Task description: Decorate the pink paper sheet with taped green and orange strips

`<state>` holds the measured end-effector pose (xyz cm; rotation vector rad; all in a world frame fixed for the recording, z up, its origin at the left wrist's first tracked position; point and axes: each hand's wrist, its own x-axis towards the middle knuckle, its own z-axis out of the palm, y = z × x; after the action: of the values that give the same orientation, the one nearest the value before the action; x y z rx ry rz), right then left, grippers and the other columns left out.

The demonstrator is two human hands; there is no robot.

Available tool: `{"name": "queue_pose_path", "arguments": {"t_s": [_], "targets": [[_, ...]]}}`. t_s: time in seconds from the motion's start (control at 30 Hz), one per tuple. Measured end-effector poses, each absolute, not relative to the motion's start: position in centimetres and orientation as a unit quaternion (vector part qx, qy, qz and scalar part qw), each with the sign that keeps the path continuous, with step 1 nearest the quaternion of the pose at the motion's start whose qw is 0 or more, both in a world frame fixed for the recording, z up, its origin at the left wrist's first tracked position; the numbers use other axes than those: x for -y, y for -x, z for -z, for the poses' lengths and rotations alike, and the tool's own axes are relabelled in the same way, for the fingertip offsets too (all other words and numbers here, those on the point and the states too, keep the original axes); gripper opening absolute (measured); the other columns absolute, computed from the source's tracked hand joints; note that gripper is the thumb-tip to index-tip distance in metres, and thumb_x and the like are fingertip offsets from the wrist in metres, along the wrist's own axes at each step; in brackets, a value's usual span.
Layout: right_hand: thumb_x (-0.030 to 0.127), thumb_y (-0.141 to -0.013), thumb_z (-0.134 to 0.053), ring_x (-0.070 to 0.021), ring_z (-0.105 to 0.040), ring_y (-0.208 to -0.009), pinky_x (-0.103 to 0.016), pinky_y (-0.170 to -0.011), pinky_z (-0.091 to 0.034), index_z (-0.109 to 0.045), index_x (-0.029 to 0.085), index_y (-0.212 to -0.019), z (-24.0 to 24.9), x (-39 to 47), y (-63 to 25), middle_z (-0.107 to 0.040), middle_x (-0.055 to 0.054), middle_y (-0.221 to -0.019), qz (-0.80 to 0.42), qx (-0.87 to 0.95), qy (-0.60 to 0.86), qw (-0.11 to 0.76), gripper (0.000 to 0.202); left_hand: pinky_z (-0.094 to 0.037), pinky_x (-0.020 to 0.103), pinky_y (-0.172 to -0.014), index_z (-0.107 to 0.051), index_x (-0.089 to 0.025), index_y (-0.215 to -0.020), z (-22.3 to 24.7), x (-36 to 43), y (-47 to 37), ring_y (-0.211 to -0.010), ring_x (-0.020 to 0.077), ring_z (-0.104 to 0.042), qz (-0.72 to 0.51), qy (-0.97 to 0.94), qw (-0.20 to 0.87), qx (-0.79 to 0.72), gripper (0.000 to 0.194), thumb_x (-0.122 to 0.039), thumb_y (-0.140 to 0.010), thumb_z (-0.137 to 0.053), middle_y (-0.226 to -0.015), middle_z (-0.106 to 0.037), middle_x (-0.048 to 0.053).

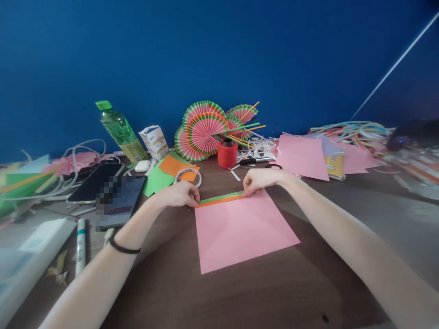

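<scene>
A pink sheet of paper [236, 233] lies on the dark table, with a narrow green and orange strip [221, 199] along its far edge. My left hand [183, 194], fingers pinched together, grips the strip at the far left corner of the sheet. At the far right corner, the closed fingers of my right hand [257, 181] hold the other end of the strip. My fingertips hide both strip ends. Just beyond my left hand lie a white ring [197, 172], an orange paper piece [171, 165] and green paper [156, 179].
Folded paper fans [207, 132] and a red thread spool [227, 154] stand at the back. Leftward are a green bottle [125, 137], a small carton [155, 142], two phones [125, 201], a marker [80, 246] and cables. Pink sheets [302, 155] and paper strips [356, 130] lie back right.
</scene>
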<state>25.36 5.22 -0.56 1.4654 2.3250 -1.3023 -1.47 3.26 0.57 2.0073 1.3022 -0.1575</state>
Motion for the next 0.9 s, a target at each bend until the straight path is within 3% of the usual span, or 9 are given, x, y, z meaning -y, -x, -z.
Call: {"name": "queue_pose_path", "arguments": {"t_s": [0.9], "targets": [[0.046,-0.057,-0.066,-0.0081,-0.044,-0.049,-0.020,-0.047,-0.034,-0.063,0.015,-0.062,0.59,-5.23,-25.39,-0.052,0.001,-0.052,0.419,-0.765,-0.486,0.053,0.032,-0.033,0.023,-0.052,-0.060,-0.016,-0.068,-0.42,-3.36,1.47,-0.057,0.0121,-0.049,0.059,-0.777,0.361,-0.512,0.018,-0.031,-0.057,-0.058,-0.061,-0.059,-0.001]]}}
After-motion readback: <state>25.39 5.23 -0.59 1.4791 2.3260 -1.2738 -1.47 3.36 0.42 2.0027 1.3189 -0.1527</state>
